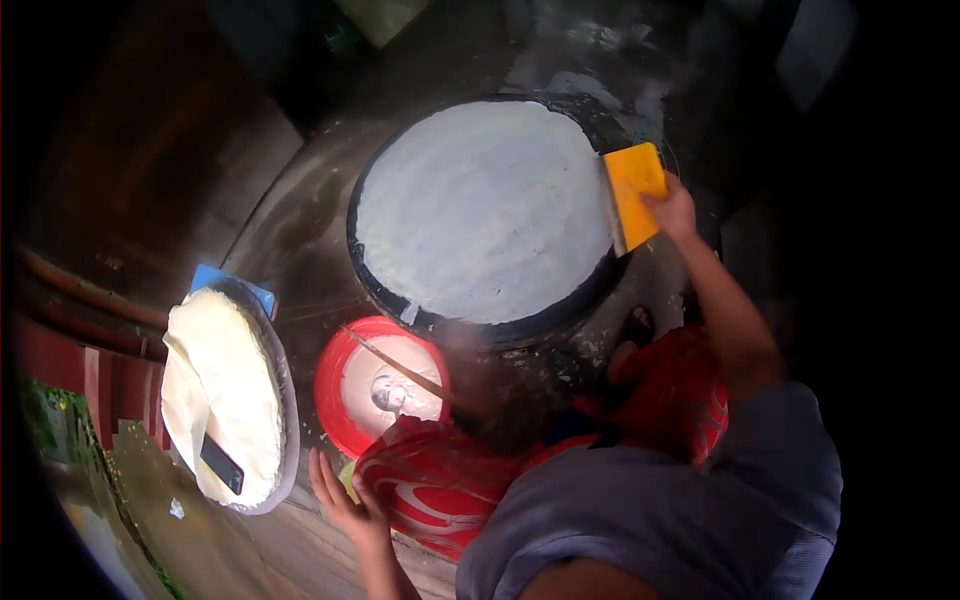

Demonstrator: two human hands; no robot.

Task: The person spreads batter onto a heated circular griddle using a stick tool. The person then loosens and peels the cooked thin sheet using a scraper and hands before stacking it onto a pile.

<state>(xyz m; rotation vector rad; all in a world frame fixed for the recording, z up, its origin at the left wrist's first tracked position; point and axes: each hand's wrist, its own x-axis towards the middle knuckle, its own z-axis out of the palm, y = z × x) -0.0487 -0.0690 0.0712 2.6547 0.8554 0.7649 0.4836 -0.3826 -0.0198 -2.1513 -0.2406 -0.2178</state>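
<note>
My right hand (675,208) grips a yellow scraper (636,195) with its edge at the right rim of a large round black griddle (590,318). A thin pale sheet of batter (485,215) covers nearly all of the griddle. My left hand (350,500) is low on the left with its fingers apart, holding nothing, beside my red-clad knee. Just beyond that knee stands a red bucket (328,385) of whitish batter (362,388). A ladle (392,392) rests in the batter, and a long wooden stick (400,368) lies across the bucket.
To the left, a stack of pale round flatbreads (225,385) sits on a round support with a dark phone (222,465) on top. A blue object (262,298) shows behind the stack. The wet-looking floor (290,215) surrounds the griddle.
</note>
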